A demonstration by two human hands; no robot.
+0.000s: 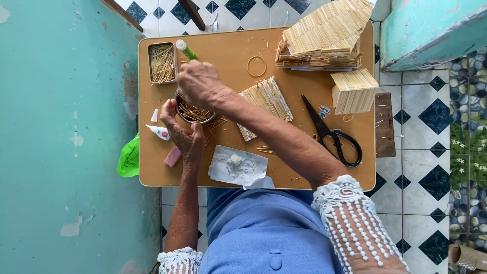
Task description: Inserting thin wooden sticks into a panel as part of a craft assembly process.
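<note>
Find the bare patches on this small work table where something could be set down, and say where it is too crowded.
Free: the strip of table between the paper scrap and the scissors, and the patch around the rubber band. Crowded: the left side, where both hands, left and right, work at the round bowl beside the glue tube, and the far right corner with the stick house.

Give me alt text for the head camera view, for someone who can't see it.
Seen from above, a person's left hand and right hand meet over a round metal bowl of thin sticks on a small brown table. Around it lie black scissors, a small glue bottle, a tray of sticks and stick-built panels.
</note>
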